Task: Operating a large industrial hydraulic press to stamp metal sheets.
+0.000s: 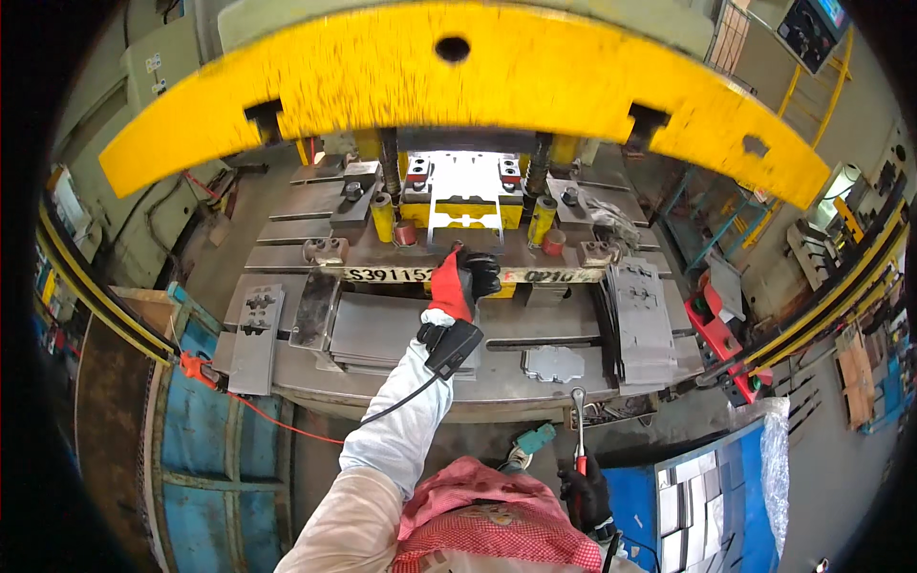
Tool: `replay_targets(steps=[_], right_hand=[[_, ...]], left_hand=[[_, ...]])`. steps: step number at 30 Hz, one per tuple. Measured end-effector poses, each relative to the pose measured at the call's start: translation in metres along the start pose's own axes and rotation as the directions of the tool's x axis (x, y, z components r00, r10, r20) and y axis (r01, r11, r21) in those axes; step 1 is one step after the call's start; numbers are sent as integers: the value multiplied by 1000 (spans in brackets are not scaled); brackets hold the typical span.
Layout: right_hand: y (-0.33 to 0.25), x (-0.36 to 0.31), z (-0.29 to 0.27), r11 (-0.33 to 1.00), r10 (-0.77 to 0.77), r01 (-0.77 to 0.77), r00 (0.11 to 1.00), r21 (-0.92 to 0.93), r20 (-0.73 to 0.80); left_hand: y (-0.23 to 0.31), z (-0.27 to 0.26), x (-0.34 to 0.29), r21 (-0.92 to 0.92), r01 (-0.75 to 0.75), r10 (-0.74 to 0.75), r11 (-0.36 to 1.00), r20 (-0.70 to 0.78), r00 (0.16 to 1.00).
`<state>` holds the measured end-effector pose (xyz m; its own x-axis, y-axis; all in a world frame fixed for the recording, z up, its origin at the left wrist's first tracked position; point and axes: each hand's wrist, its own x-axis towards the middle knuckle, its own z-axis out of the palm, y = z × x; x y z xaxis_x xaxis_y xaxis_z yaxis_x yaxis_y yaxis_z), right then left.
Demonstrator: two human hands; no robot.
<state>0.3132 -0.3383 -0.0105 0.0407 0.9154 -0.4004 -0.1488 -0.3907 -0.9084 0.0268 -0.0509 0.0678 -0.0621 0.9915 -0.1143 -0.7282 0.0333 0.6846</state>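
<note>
My left hand (460,279), in a red and black glove, reaches to the front edge of a die (382,256) on a press bed. Its fingers are curled near the die's lip; what they may hold is hidden. A black box (454,350) with a cable is strapped at that wrist. Beyond the hand lies a brightly lit, cut-out sheet-metal piece (465,180) on the die. Low at the right, my right hand (586,494), in a black glove, grips the red handle of a ratchet wrench (579,420), its round head pointing up toward the bed's front edge.
A yellow press beam (554,72) spans overhead. Stacked metal plates lie on the bed, left (256,339), centre-left (382,329) and right (642,325); a small plate (554,364) sits near the front. Blue bins stand at left (196,430) and right (759,487). Yellow-black bars flank both sides.
</note>
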Motion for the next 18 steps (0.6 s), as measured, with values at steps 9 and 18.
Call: replay_targets(steps=[9,18], right_hand=[[2,-9,2,999,12,-13,999,-41,-41],[-17,-15,9,987,-71,68,997,-148,-13]], left_hand=[[-4,-13,6,83,-68,66,994,29,997],[-1,-11,11,120,-9,1,993,70,998]])
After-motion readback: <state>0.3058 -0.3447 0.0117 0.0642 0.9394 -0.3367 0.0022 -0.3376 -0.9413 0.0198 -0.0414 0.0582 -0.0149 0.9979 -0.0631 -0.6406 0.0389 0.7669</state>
